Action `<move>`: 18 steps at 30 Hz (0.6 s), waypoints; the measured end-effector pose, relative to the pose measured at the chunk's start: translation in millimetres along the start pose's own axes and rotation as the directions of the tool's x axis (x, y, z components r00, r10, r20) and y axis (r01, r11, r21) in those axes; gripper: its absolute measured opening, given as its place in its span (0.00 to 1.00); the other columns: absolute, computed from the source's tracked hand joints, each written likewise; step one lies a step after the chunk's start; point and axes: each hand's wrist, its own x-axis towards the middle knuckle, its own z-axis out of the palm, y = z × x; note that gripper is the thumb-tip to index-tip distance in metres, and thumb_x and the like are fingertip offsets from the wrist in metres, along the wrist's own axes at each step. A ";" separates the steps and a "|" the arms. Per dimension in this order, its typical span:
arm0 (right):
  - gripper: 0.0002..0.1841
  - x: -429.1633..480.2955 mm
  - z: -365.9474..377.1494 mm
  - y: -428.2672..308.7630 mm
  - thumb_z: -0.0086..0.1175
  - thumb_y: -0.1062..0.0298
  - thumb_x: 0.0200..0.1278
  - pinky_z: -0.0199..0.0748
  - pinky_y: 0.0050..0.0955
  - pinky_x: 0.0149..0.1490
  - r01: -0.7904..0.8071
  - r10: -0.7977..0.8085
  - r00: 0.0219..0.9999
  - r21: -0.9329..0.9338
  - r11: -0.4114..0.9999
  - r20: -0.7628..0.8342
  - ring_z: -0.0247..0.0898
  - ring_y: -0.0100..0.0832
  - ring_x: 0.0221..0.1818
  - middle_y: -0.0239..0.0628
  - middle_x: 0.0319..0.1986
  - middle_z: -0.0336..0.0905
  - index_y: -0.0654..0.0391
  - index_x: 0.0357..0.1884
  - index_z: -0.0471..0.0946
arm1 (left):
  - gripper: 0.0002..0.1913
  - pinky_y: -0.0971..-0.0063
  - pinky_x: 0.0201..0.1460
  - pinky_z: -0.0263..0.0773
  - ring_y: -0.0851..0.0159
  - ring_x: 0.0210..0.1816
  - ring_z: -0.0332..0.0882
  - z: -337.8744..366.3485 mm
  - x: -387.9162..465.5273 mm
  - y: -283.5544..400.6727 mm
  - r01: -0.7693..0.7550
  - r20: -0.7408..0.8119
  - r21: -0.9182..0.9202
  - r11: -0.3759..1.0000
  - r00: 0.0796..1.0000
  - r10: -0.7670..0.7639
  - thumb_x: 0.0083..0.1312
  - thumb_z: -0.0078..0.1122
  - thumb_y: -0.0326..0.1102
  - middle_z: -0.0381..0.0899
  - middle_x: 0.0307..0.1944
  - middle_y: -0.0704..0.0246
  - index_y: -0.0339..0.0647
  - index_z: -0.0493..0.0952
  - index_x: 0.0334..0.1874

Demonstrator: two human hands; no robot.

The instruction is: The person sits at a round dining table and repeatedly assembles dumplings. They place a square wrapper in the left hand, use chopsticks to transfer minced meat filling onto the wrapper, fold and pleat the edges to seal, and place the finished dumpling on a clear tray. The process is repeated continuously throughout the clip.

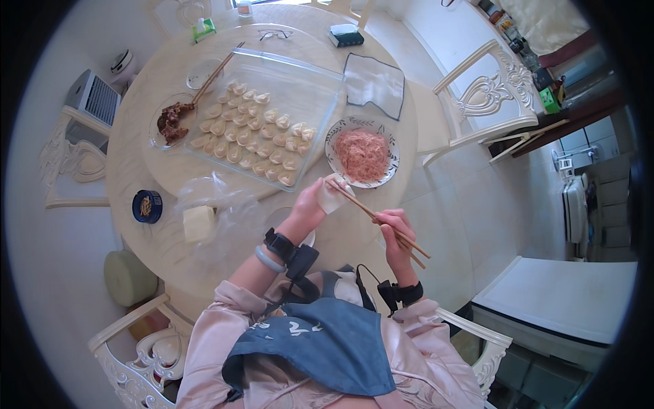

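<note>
A square dough wrapper [330,200] lies across the fingers of my left hand [310,204], just short of the patterned bowl [332,134]. Pink minced meat [362,153] is heaped in that bowl. My right hand [396,232] grips a pair of wooden chopsticks [369,210], whose tips touch the wrapper. Whether filling sits under the tips is hard to see. Beyond my hands, folded dumplings [255,134] stand in rows in a clear glass tray [311,105]. A stack of wrappers [199,224] rests on a clear plastic bag [232,204] to the left.
A glass plate [190,110] of dark meat [173,122] holds another pair of chopsticks [219,72]. A blue tin [147,206] stands near the table's left edge. Farther back are a cloth [374,86], eyeglasses [275,35] and tissue packs [346,37]. A carved chair [485,102] is at the right.
</note>
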 end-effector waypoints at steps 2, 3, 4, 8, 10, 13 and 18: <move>0.09 8.9 4.1 -14.4 0.52 0.70 0.65 0.74 0.27 0.45 0.006 -0.006 1.000 0.068 0.998 0.001 0.76 0.32 0.38 0.41 0.38 0.74 0.65 0.42 0.79 | 0.23 0.61 0.70 0.59 0.57 0.63 0.68 10.6 -18.4 15.3 -0.058 0.089 0.050 0.997 0.995 0.053 0.76 0.32 0.42 0.69 0.61 0.55 0.30 0.62 0.64; 0.10 13.0 5.7 -22.0 0.51 0.69 0.66 0.75 0.27 0.45 0.036 -0.035 0.999 0.095 0.995 -0.012 0.76 0.32 0.38 0.41 0.38 0.74 0.65 0.42 0.79 | 0.23 0.61 0.70 0.59 0.57 0.63 0.68 16.5 -27.6 23.1 -0.075 0.079 0.058 0.996 0.994 0.070 0.76 0.32 0.42 0.69 0.62 0.55 0.30 0.62 0.64; 0.11 16.9 6.8 -29.5 0.51 0.68 0.67 0.75 0.28 0.45 0.065 -0.063 0.998 0.124 0.990 -0.023 0.76 0.32 0.38 0.42 0.39 0.74 0.65 0.41 0.79 | 0.24 0.62 0.70 0.59 0.57 0.63 0.68 21.9 -37.4 30.5 -0.101 0.104 0.051 0.994 0.990 0.095 0.76 0.33 0.43 0.69 0.62 0.56 0.31 0.62 0.64; 0.17 35.1 17.6 -51.5 0.46 0.59 0.72 0.78 0.30 0.42 0.116 -0.077 0.990 0.366 0.923 -0.118 0.75 0.31 0.35 0.41 0.37 0.72 0.66 0.41 0.77 | 0.25 0.63 0.70 0.59 0.58 0.64 0.67 35.3 -77.2 56.1 -0.196 0.263 0.007 0.981 0.946 0.187 0.76 0.35 0.45 0.68 0.63 0.57 0.31 0.62 0.65; 0.19 40.8 21.4 -59.9 0.44 0.56 0.73 0.78 0.30 0.37 0.093 -0.047 0.993 0.486 0.869 -0.106 0.74 0.30 0.33 0.39 0.35 0.70 0.67 0.40 0.75 | 0.26 0.62 0.70 0.59 0.58 0.64 0.67 38.1 -94.2 64.5 -0.237 0.288 0.026 0.971 0.932 0.219 0.76 0.36 0.46 0.68 0.63 0.57 0.31 0.62 0.65; 0.19 44.6 30.1 -67.7 0.43 0.58 0.73 0.77 0.30 0.36 0.000 -0.002 1.000 0.623 0.782 0.002 0.74 0.30 0.33 0.39 0.34 0.70 0.67 0.40 0.75 | 0.26 0.64 0.69 0.60 0.60 0.62 0.68 41.4 -116.7 70.7 -0.294 0.295 0.035 0.955 0.916 0.272 0.75 0.37 0.48 0.70 0.61 0.59 0.31 0.63 0.64; 0.17 49.3 47.8 -72.8 0.42 0.60 0.74 0.77 0.31 0.37 -0.028 -0.016 0.998 0.628 0.778 0.064 0.74 0.31 0.33 0.39 0.35 0.70 0.66 0.40 0.75 | 0.27 0.63 0.69 0.60 0.60 0.64 0.66 44.1 -149.0 73.1 -0.359 0.265 -0.020 0.933 0.898 0.352 0.75 0.38 0.50 0.69 0.62 0.59 0.34 0.63 0.65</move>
